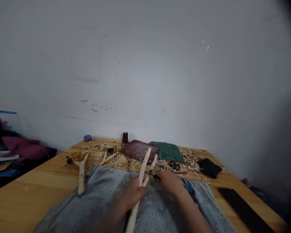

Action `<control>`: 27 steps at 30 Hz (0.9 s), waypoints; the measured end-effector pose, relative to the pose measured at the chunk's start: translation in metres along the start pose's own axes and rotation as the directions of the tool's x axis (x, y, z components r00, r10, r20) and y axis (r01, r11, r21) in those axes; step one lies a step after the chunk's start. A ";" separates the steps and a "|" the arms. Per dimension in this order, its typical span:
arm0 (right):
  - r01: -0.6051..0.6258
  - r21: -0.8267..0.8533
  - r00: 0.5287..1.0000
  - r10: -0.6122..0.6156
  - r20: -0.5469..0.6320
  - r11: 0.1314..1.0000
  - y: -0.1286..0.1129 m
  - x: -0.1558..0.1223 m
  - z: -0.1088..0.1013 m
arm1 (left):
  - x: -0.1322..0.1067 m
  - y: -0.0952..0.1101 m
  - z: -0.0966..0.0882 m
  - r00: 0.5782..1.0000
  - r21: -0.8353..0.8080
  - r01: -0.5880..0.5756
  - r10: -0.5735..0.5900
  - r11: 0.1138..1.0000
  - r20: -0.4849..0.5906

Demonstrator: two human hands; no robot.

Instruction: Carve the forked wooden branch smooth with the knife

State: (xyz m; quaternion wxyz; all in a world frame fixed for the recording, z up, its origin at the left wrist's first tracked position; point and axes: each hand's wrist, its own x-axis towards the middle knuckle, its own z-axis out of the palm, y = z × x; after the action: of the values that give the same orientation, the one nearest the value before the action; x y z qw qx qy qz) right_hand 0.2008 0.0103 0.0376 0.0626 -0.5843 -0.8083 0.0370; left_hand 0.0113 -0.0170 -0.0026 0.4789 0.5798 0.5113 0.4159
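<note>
My left hand [135,193] is wrapped round a peeled, pale forked branch [144,166], which slants upright over a grey cloth [106,184]. Just right of the fork, my right hand [169,182] is closed on a thin, dark knife [155,176]. Its blade end points left toward the branch's lower prong; whether it touches the wood I cannot tell. A blue object [189,190] lies on the cloth beside my right forearm. On the left, another peeled forked branch [81,178] rests at the cloth's edge, and a smaller forked stick [109,158] lies behind it.
Wood shavings [190,158] cover the back of the wooden table [21,200]. A maroon sheet [135,149], green sheet [169,152], scissors [175,166] and dark thread spool [124,138] are there. Black fabric [210,167] and a long black slab [243,208] lie right.
</note>
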 end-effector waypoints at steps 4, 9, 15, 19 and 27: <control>-0.080 -0.152 0.987 0.056 -0.153 0.985 -0.021 -0.001 0.011 | 0.003 -0.002 -0.003 0.998 -0.026 -0.003 0.001 1.000 -0.063; -0.115 -0.165 0.946 0.058 -0.320 0.980 -0.022 0.004 0.022 | 0.006 0.001 -0.007 0.996 -0.368 0.093 -0.088 0.925 0.030; -0.123 0.092 0.847 0.153 -0.509 0.988 0.005 0.009 0.037 | 0.009 0.003 -0.008 0.988 -0.575 0.124 -0.046 0.808 0.149; 0.037 0.057 0.866 -0.004 -0.500 0.998 -0.003 0.004 0.040 | 0.008 0.005 -0.010 0.978 -0.626 0.147 -0.017 0.766 0.209; -0.009 -0.064 0.898 -0.020 -0.440 0.998 -0.018 -0.001 0.033 | 0.008 -0.005 -0.008 0.963 -0.645 0.197 -0.022 0.738 0.269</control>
State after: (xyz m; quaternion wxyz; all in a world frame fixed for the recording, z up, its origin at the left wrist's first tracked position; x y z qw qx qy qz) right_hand 0.1799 0.0041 0.0076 0.2249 -0.5768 -0.7757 -0.1223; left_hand 0.0032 -0.0083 -0.0062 0.7369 0.3858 0.2997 0.4672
